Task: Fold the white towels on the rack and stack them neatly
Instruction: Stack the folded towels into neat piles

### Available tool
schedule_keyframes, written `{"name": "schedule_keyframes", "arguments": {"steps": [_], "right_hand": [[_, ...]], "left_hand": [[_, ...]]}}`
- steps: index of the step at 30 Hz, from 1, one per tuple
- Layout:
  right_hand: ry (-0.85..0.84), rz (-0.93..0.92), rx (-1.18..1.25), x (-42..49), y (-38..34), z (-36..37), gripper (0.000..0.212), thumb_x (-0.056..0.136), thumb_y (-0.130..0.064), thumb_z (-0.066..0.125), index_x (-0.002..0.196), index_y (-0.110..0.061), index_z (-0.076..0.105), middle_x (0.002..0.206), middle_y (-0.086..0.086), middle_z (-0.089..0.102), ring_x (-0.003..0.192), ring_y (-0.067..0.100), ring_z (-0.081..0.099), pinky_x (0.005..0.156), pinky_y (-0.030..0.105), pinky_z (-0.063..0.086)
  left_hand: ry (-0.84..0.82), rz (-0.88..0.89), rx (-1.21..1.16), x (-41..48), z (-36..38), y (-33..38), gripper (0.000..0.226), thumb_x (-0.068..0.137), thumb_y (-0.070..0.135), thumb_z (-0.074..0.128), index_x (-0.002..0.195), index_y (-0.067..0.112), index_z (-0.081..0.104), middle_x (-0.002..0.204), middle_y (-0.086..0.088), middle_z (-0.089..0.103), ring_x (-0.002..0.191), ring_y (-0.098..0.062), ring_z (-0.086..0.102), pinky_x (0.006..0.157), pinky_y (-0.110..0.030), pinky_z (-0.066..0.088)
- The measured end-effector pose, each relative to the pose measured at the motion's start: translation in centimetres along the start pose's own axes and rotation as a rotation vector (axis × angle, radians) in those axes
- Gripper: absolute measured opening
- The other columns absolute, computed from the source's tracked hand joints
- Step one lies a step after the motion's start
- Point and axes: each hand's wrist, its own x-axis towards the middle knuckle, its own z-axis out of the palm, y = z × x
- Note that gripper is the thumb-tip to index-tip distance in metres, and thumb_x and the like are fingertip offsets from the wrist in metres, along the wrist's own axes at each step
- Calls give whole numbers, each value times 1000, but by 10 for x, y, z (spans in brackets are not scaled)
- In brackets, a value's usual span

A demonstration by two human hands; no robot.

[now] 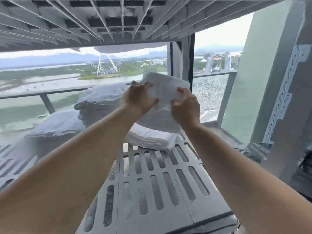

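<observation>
Both forearms reach in from the bottom edge, over the slotted rack shelf (pixel 152 183). The upper shelf (pixel 118 22) sits close overhead, so headroom is tight. The glass railing (pixel 42 97) and river view behind are not relevant.

Three piles of folded white towels are on the shelf:
- tall pile (pixel 101 102), back centre
- wide pile (pixel 55 125), lower, to its left
- short pile (pixel 152 139), just right of the tall one, directly under the hands

The towel in hand (pixel 167 88) is partly folded, held up over the short pile. Its lower part hangs down to the pile top; I can't tell if it touches.

Left hand (pixel 138 98): fingers curled round the towel's left edge, gripping it. Right hand (pixel 185 105): thumb and fingers pinch the near right edge, also gripping.

My read of the step: final fold or squaring-up, then set it on the short pile.

To do it well:
- Keep both grips out at the edges and pull lightly taut so the layers lie flat.
- Line up the edges before closing the fold; fixing it later means refolding.
- Match the folded size to the short pile's footprint.
- Lower it flat, same orientation as the towels below.
- Don't knock the tall pile; it sits just beside.
- After letting go, press down with flat palms.
</observation>
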Motion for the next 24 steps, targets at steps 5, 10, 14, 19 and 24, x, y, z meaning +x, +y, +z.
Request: {"name": "schedule_keyframes", "arguments": {"steps": [5, 10, 14, 19, 24], "right_hand": [[-74, 12, 11, 5, 8, 13, 49, 87, -13, 57, 135, -16, 55, 124, 11, 60, 115, 25, 55, 96, 27, 38], [-135, 37, -29, 5, 18, 26, 48, 91, -11, 60, 138, -10, 54, 131, 12, 59, 122, 26, 53, 105, 29, 37], [-140, 71, -52, 7, 25, 33, 46, 92, -11, 60, 137, -9, 53, 128, 14, 58, 121, 28, 54, 102, 30, 39], [-184, 126, -59, 0, 36, 45, 46, 92, -13, 59, 138, -8, 53, 131, 16, 57, 120, 28, 54, 99, 31, 41], [-193, 159, -53, -9, 52, 53, 44, 92, -24, 60, 134, -13, 56, 129, 12, 60, 118, 27, 56, 97, 33, 42]], "left_hand": [[-66, -16, 99, 3, 11, -6, 69, 84, 56, 70, 145, 32, 50, 139, -19, 45, 118, -40, 59, 102, -45, 48], [-149, 31, 222, 5, 23, -16, 67, 87, 57, 67, 146, 30, 50, 140, -19, 39, 116, -40, 61, 100, -47, 51], [-150, 115, 287, 9, 33, -15, 61, 89, 53, 67, 143, 27, 54, 138, -16, 39, 111, -39, 64, 96, -47, 53], [-239, 184, 484, 11, 50, -23, 50, 97, 47, 56, 137, 18, 57, 135, -18, 48, 116, -39, 60, 95, -46, 52], [-281, 290, 520, 6, 67, -34, 40, 106, 33, 37, 124, 13, 66, 128, -16, 60, 120, -35, 56, 94, -41, 49]]}}
